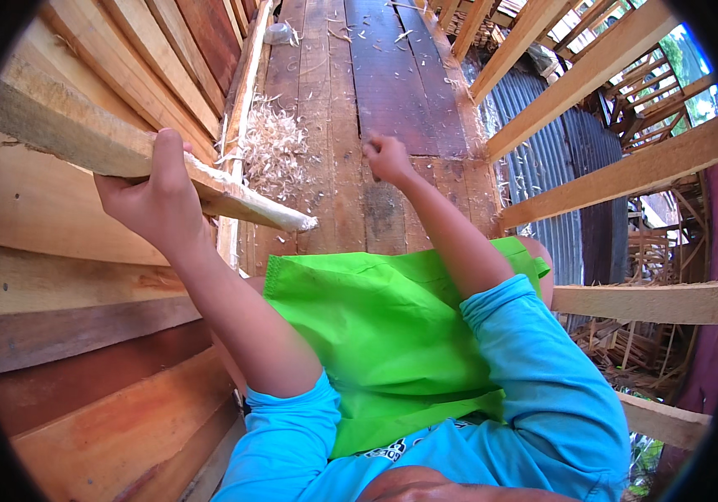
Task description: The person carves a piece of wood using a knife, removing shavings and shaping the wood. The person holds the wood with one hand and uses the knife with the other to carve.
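Observation:
My left hand is wrapped round a long, pale wooden plank, thumb on top and fingers beneath. The plank runs from the upper left down to a whitish end in front of my lap. My right hand is closed in a fist above the floorboards, apart from the plank. Whatever it may hold is hidden by the fingers. A bright green cloth covers my lap.
Curly wood shavings are heaped on the plank floor, near a small pale round object. Board walling closes in the left side. Wooden slats line the right, with corrugated metal sheeting beyond.

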Tool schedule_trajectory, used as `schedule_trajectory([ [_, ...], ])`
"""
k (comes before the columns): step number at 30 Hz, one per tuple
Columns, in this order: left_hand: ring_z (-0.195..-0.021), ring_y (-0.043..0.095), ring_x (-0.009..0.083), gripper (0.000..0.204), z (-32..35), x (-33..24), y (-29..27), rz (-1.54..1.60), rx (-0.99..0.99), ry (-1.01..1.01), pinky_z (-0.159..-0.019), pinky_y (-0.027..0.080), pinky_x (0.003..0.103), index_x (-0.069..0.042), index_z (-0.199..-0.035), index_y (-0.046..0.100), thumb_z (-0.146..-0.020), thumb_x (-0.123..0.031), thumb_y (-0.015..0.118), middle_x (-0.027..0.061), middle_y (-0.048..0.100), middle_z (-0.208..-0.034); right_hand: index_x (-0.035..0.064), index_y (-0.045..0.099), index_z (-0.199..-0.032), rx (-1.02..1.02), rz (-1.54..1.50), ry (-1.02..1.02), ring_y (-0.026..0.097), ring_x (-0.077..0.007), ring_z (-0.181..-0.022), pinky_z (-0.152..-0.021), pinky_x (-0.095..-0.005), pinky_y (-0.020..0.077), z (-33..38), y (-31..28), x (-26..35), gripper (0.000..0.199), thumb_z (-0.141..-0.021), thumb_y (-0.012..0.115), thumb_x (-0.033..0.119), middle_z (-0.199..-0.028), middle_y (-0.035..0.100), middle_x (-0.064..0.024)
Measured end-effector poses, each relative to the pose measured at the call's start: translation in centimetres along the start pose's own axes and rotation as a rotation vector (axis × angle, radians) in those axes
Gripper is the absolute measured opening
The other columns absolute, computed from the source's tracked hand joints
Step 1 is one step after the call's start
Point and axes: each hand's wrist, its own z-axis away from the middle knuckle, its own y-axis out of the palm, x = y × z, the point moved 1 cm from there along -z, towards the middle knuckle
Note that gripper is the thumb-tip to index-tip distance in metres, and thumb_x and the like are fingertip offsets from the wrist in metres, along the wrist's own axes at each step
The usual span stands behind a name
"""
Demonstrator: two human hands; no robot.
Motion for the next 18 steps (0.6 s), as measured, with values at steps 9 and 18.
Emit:
schedule_trajectory([
  [9, -0.067, 0.060, 0.0155, 0.030, -0.1, 0.3, -0.3, -0.025, 0.017, -0.026, -0.066, 0.049, 0.027, 0.009, -0.100, 0.052, -0.073, 0.002, 0.064, 0.0128, 0.061, -0.083, 0.0021, 0.068, -0.083, 0.245, -0.049, -0.059, 0.067, -0.0361, -0.082, -0.076, -0.0430, 0.0537, -1.0, 2.1, 2.0, 0.019, -0.081, 0.057, 0.018, -0.081, 0.069, -0.0198],
  [18, -0.066, 0.059, 0.0133, 0.024, 0.5, 1.2, 1.1, 0.040, 0.072, -0.016, -0.064, 0.049, 0.026, 0.004, -0.095, 0.052, -0.078, -0.001, 0.068, 0.0093, 0.061, -0.079, -0.0022, 0.066, -0.077, 0.287, 0.176, -0.236, 0.068, -0.0325, -0.066, -0.068, -0.0404, 0.0539, -2.6, 2.9, 2.5, 0.024, -0.081, 0.055, 0.019, -0.072, 0.067, -0.0217],
])
